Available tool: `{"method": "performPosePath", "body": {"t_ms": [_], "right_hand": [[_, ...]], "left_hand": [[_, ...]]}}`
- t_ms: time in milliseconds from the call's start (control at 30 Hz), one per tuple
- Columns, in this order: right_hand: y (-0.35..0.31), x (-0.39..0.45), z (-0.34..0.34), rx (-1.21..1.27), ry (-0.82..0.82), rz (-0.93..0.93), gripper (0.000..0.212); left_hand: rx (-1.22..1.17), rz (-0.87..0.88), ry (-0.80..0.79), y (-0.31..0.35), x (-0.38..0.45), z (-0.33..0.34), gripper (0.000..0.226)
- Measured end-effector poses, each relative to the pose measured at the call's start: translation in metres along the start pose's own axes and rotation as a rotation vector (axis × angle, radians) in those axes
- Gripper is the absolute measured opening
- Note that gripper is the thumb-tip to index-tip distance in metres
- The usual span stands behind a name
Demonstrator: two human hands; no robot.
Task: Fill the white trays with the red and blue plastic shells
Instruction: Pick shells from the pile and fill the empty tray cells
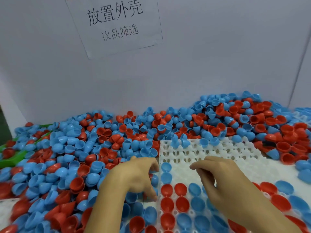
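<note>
Loose shells crowd the left; tray's far sockets seemingly open.

Single view, head-worn wide-angle cam, looking fwd and down from above the bench. Near field: both hands, left hand and right hand, close below the lens over the white tray. Mid field: heap of shells. Far field: upright white wall w/ paper sign, facing the cam. Edges bend, esp. at right. No 2nd view, so no overlap.
</note>
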State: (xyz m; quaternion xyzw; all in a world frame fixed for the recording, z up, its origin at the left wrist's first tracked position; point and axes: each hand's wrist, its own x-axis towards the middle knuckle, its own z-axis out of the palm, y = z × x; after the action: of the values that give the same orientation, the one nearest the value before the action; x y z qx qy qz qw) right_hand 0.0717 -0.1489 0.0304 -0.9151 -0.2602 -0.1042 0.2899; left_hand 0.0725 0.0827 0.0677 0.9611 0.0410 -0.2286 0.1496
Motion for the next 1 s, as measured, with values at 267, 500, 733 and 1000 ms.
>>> {"method": "performPosePath", "body": {"t_ms": [267, 500, 733, 1000], "right_hand": [[-0.004, -0.012, -0.004, 0.056, 0.015, 0.015, 0.029], [0.0, -0.012, -0.004, 0.173, 0.053, 0.027, 0.025], [-0.017, 0.033, -0.018, 0.323, -0.026, 0.058, 0.02], [-0.035, 0.073, -0.025, 0.338, -0.036, 0.124, 0.03]], "left_hand": [[0.105, -0.094, 0.047, 0.013, 0.005, 0.015, 0.055], [-0.018, 0.077, 0.245, 0.009, 0.007, 0.003, 0.047], [-0.434, 0.396, 0.517, 0.01, 0.004, -0.006, 0.05], [-0.693, 0.578, 0.65, 0.035, -0.002, -0.008, 0.057]]}}
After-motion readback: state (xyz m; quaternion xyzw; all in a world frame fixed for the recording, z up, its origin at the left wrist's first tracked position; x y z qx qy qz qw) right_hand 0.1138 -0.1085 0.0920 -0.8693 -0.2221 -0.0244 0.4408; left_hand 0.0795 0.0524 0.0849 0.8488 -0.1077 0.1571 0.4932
